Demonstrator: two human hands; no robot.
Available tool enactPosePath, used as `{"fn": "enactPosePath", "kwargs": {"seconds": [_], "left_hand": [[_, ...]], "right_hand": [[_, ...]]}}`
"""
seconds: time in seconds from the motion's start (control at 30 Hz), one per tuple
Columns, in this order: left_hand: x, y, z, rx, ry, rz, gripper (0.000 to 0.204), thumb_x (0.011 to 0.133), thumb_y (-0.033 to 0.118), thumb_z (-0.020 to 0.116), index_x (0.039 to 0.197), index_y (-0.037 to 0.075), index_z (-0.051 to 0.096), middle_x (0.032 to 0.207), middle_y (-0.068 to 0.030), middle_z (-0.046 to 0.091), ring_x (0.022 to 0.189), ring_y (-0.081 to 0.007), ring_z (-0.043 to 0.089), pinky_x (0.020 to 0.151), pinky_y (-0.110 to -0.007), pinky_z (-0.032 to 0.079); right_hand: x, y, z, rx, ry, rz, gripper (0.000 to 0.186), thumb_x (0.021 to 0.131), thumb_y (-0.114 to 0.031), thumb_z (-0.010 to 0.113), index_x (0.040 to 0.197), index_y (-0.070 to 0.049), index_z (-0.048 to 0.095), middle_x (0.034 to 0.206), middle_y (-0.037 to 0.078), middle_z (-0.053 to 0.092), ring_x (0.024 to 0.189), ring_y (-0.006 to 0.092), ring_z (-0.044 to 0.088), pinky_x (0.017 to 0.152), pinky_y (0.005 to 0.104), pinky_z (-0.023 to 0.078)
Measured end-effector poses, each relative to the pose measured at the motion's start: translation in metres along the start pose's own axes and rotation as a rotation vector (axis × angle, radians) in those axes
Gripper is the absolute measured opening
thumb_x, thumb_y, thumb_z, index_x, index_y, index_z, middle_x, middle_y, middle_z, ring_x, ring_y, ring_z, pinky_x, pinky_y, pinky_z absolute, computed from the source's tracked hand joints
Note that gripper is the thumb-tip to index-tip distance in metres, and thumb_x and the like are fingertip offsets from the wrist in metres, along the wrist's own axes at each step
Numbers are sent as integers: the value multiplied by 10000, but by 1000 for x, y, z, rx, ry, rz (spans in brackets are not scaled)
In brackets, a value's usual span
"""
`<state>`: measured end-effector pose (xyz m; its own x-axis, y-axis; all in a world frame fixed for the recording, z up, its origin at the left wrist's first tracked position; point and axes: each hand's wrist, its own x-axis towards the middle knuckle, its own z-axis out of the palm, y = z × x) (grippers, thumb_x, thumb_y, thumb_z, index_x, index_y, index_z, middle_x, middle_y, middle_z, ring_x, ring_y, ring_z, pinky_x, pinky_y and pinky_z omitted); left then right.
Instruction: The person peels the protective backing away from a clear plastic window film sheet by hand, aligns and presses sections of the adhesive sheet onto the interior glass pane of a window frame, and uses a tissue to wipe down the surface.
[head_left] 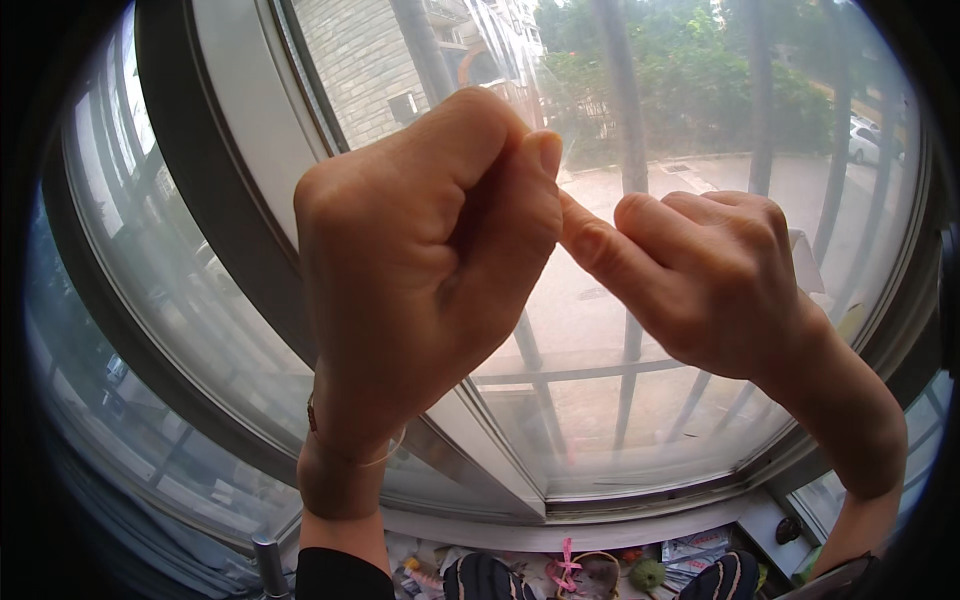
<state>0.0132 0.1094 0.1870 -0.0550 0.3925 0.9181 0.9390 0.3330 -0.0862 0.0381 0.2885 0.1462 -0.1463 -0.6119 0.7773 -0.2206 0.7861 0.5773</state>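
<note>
Both of my hands are raised in front of a window pane [560,420]. My left hand [410,260] is closed in a fist, its fingertips pressed together; whether they hold anything small is hidden. A thin bracelet [378,455] is on that wrist. My right hand [700,270] is closed too, fingers curled and thumb extended toward my left fingertips, where the two hands seem to meet. What, if anything, is between them I cannot make out.
A dark window frame [200,170] curves down the left. Vertical bars [630,380] stand outside, with trees, paving and a parked car beyond. Along the bottom are a sill [460,530], assorted small items [645,572], a metal post [268,565] and blue fabric [150,540].
</note>
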Motion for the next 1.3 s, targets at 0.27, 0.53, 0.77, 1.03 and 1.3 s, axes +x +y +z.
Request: {"fn": "enactPosePath", "kwargs": {"seconds": [0.27, 0.53, 0.77, 1.03, 1.3], "left_hand": [[4, -4, 4, -36, 47, 89, 218, 885, 95, 596, 690, 12, 541, 512, 18, 458, 467, -17, 372, 436, -200, 287], [1, -1, 3, -101, 54, -19, 230, 824, 97, 607, 627, 32, 508, 488, -125, 488, 404, -257, 482, 413, -334, 366], [1, -15, -2, -199, 34, -113, 258, 834, 110, 594, 609, 16, 510, 471, -138, 481, 399, -257, 498, 423, -343, 374], [2, -13, 0, -152, 56, -80, 279, 898, 151, 569, 649, 30, 533, 458, -21, 448, 404, -82, 392, 406, -249, 294], [0, -5, -5, 4, 19, 33, 312, 960, 262, 507, 729, 57, 552, 579, 14, 494, 461, -22, 342, 436, -196, 244]], "right_hand": [[47, -15, -70, -437, -580, -80, 375, 753, -120, 613, 1105, 6, 582, 530, -26, 461, 424, 63, 456, 369, 226, 327], [76, -47, -65, -900, -895, -340, 95, 671, -157, 618, 643, -77, 578, 555, -13, 482, 501, 73, 496, 407, 256, 365], [81, 10, -53, -542, -733, -502, 142, 659, -102, 659, 590, -100, 535, 446, -42, 442, 418, 43, 502, 387, 213, 369], [29, 30, -53, 260, -477, 199, 178, 835, -90, 626, 665, -39, 611, 505, 63, 593, 424, 141, 585, 413, 250, 455], [-38, -51, -34, 1946, -50, 1137, 201, 923, -161, 562, 914, 26, 634, 672, 13, 582, 519, 36, 463, 467, 171, 370]]}}
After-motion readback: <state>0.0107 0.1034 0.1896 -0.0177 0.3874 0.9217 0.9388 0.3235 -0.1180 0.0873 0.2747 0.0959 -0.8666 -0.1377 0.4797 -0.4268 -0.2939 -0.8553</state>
